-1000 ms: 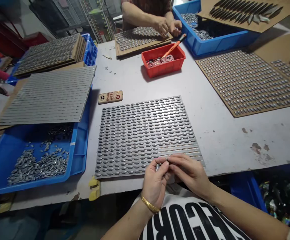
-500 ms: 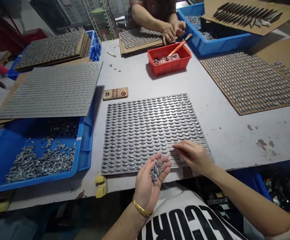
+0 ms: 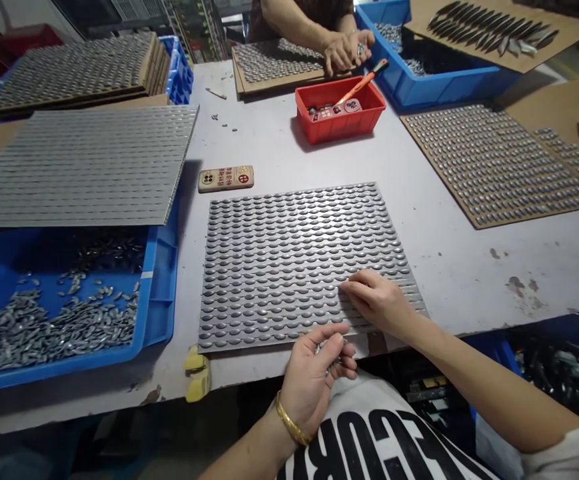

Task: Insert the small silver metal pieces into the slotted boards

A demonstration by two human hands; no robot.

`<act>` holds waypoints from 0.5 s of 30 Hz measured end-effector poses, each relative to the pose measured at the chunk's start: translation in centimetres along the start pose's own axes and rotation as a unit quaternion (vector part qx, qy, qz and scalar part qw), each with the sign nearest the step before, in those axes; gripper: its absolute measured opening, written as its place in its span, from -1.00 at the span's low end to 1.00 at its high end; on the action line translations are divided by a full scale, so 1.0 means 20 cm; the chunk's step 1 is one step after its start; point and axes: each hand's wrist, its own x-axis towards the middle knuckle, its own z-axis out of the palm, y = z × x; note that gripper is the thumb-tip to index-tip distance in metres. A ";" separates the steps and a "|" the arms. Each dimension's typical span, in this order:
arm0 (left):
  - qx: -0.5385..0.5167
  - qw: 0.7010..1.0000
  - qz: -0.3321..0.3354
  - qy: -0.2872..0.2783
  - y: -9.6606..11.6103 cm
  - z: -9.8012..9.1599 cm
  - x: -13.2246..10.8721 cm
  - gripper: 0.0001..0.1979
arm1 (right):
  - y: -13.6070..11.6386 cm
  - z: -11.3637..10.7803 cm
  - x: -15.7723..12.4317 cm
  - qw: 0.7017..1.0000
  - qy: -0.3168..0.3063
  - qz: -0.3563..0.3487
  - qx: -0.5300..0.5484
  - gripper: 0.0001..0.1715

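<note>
A grey ridged board lies in front of me, its rows filled with small oval metal pieces. My right hand rests on its near right part, fingertips pinched together against a row; what they pinch is too small to see. My left hand, with a gold bracelet, hovers off the table's near edge, fingers curled around a small heap of metal pieces.
A blue bin of loose metal pieces sits at left under an empty ridged board. A small patterned box, a red tray, filled brown boards and another blue bin lie beyond. Another person's hands work at the far side.
My hands parted from the near edge. The right hand reached onto the board's near right rows; the left opened to show the pieces, then curled around them again.
</note>
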 end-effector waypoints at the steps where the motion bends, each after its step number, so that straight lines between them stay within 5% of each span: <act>1: 0.000 1.000 0.003 0.005 0.00 0.00 0.01 -0.66 | 0.00 0.00 0.00 1.000 -0.003 0.000 0.005 -0.74; 8: -0.013 0.997 0.061 0.036 0.01 0.04 0.04 -0.72 | -0.07 -0.14 -0.01 0.979 0.004 0.063 0.193 -0.74; 15: -0.025 0.996 0.081 0.032 -0.03 0.10 0.05 -0.77 | -0.23 -0.16 -0.14 0.867 -0.014 0.164 0.471 -0.80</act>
